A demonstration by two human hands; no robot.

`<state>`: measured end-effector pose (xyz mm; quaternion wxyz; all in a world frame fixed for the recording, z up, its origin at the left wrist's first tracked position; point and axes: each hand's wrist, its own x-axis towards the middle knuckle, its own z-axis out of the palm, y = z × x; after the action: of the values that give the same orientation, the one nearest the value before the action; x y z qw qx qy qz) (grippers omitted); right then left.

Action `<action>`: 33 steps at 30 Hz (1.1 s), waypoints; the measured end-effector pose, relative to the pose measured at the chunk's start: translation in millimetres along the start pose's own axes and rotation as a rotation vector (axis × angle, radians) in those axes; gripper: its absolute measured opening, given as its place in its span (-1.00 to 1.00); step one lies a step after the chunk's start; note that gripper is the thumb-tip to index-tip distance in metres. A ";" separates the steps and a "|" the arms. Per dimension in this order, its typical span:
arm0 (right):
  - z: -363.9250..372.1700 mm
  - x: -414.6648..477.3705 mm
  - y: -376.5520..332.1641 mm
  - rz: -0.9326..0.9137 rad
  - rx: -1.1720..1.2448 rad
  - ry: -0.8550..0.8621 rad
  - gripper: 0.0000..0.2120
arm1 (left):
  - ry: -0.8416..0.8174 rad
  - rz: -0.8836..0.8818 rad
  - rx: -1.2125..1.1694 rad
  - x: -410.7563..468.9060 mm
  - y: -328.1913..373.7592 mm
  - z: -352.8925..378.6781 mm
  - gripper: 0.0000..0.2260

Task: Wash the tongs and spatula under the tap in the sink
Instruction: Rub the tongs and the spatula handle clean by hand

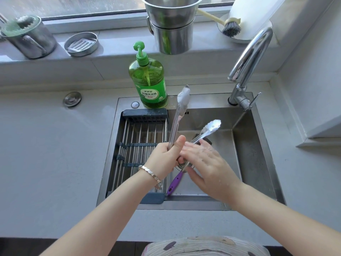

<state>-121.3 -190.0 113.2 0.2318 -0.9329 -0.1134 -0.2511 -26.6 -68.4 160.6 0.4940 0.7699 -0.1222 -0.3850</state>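
Metal tongs [180, 111] are spread wide above the sink [249, 154]. One arm points up toward the soap bottle; the other [208, 130] points right. My left hand [166, 157] grips the upright arm near the hinge. My wet right hand [206, 163] lies with straight, spread fingers along the other arm near the hinge, thumb below. A spatula lies on the sink floor under my hands: its purple handle [175, 182] shows at the front, its black head [205, 141] peeks out behind my right fingers. No water stream shows at the tap [249, 56].
A drying rack [140, 143] spans the sink's left half. A green dish soap bottle [147, 78] stands at the sink's back rim. On the window ledge are stacked steel pots [171, 24], a lidded cup [27, 36], a round tin [81, 44] and a dish brush [230, 27].
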 end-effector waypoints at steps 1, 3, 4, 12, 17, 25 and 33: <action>0.0 0.9 -0.1 0.035 0.014 0.027 -0.71 | 0.001 0.004 -0.002 0.3 1.4 0.3 -0.49; 2.3 1.4 -8.5 -0.016 0.060 0.006 -0.71 | 0.010 0.008 -0.005 3.0 0.2 0.6 -0.39; 2.9 1.0 -12.4 -0.073 0.083 -0.021 -0.71 | 0.015 0.011 0.006 4.1 -1.3 1.4 -0.37; -16.8 12.3 -4.5 0.936 0.567 0.373 -0.88 | 0.046 -0.051 -0.047 1.5 -4.7 -3.0 -0.63; -7.7 40.3 -1.6 1.383 1.010 0.286 -0.79 | 0.104 0.041 0.179 0.9 -6.2 7.0 -0.81; 9.9 41.3 -24.3 1.473 1.127 0.297 -0.89 | 0.265 -0.038 0.099 5.1 -5.4 12.6 -0.68; -4.2 44.8 -5.9 1.559 1.185 0.494 -0.77 | 0.208 -0.111 -0.011 2.9 1.6 14.7 -0.79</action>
<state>-87.0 -182.7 141.9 0.7744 -0.4033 0.4728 -0.1188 -34.8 -80.5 157.4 0.4861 0.8086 -0.0252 -0.3304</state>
